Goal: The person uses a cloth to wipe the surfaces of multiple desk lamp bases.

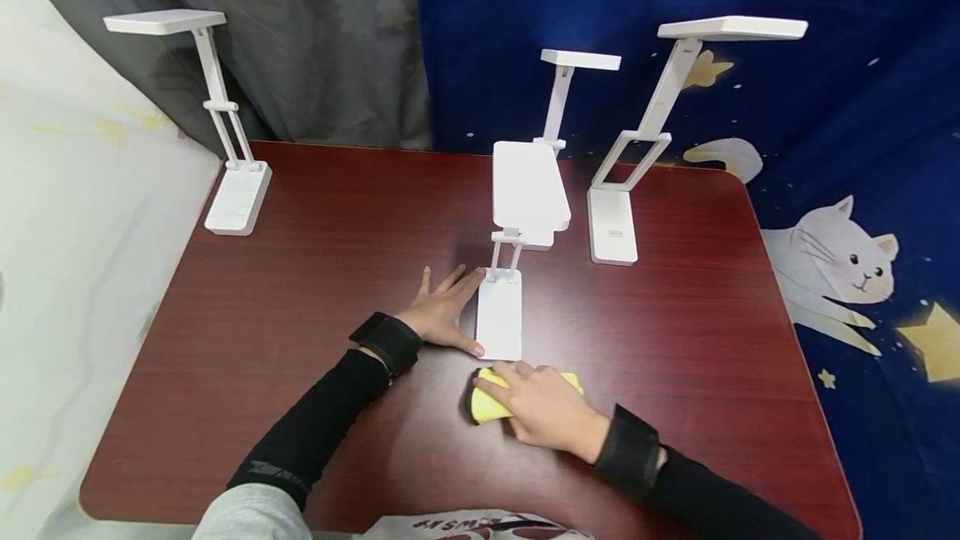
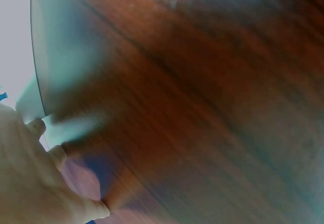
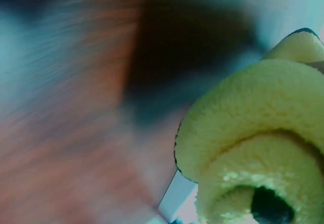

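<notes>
A white folding desk lamp [image 1: 498, 319] stands at the middle of the reddish-brown table, its flat head raised over its base. My left hand [image 1: 442, 312] lies beside the base with fingers spread; thumb tip and forefinger reach its left edge. Just in front of the base, my right hand [image 1: 551, 408] grips a folded yellow cloth [image 1: 489, 403] with a dark edge, pressed down on the tabletop. In the right wrist view the fuzzy cloth [image 3: 253, 102] shows in rolled folds, and the fingers are mostly hidden. The left wrist view shows the palm and fingertips low at the left.
Three more white lamps stand farther back: one at the left corner [image 1: 238, 198], one behind the middle lamp [image 1: 557, 102], one at the right [image 1: 613, 227]. A grey curtain [image 1: 300, 40] and a blue patterned curtain [image 1: 480, 40] hang behind the table [image 1: 337, 215].
</notes>
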### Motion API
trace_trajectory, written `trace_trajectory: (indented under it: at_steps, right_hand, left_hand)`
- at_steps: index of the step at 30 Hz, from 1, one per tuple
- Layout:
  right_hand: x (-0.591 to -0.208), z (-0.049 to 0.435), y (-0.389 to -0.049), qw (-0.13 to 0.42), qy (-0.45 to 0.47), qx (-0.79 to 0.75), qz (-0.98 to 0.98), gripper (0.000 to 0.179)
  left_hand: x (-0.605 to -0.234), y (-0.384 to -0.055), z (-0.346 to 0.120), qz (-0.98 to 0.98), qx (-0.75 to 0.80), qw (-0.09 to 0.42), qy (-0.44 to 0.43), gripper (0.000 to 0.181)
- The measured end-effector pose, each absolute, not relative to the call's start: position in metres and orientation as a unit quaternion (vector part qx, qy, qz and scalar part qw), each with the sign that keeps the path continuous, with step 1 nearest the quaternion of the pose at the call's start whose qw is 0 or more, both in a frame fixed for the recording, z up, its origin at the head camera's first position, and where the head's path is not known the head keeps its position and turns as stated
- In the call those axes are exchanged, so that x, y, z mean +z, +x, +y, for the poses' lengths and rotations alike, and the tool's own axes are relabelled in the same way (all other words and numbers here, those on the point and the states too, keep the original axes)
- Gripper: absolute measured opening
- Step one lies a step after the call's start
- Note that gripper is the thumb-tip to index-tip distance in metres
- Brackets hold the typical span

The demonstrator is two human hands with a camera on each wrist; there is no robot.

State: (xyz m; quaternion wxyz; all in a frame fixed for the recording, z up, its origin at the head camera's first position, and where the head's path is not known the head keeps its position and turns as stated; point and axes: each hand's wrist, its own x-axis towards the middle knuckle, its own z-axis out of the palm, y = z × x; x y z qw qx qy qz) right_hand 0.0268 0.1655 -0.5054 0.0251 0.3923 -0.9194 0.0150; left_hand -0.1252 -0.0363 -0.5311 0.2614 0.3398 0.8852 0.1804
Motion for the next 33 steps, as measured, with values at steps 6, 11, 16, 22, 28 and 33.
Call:
trace_trajectory:
  at_steps: [6, 11, 16, 22, 28, 33]
  right_hand:
    - [-0.515, 0.148, 0.020, 0.012, 0.366, 0.006, -0.931, 0.060]
    - [-0.515, 0.162, 0.023, 0.006, 0.327, 0.010, -0.945, 0.064]
    - [-0.513, 0.184, 0.030, 0.015, 0.303, 0.022, -0.952, 0.063]
    - [-0.511, 0.205, 0.036, 0.010, 0.267, 0.031, -0.963, 0.060]
    - [-0.498, 0.220, 0.019, 0.035, 0.211, 0.054, -0.975, 0.059]
    - [-0.488, 0.209, -0.027, 0.052, 0.194, 0.113, -0.973, 0.059]
  left_hand:
    - [-0.534, -0.126, -0.030, 0.878, 0.184, 0.262, 0.355, 0.132]
    - [-0.532, -0.127, -0.031, 0.881, 0.185, 0.258, 0.350, 0.134]
    - [-0.530, -0.128, -0.033, 0.881, 0.190, 0.260, 0.348, 0.134]
    - [-0.532, -0.128, -0.038, 0.879, 0.197, 0.267, 0.343, 0.134]
    - [-0.537, -0.128, -0.040, 0.877, 0.201, 0.271, 0.341, 0.136]
    - [-0.534, -0.126, -0.039, 0.882, 0.189, 0.268, 0.339, 0.135]
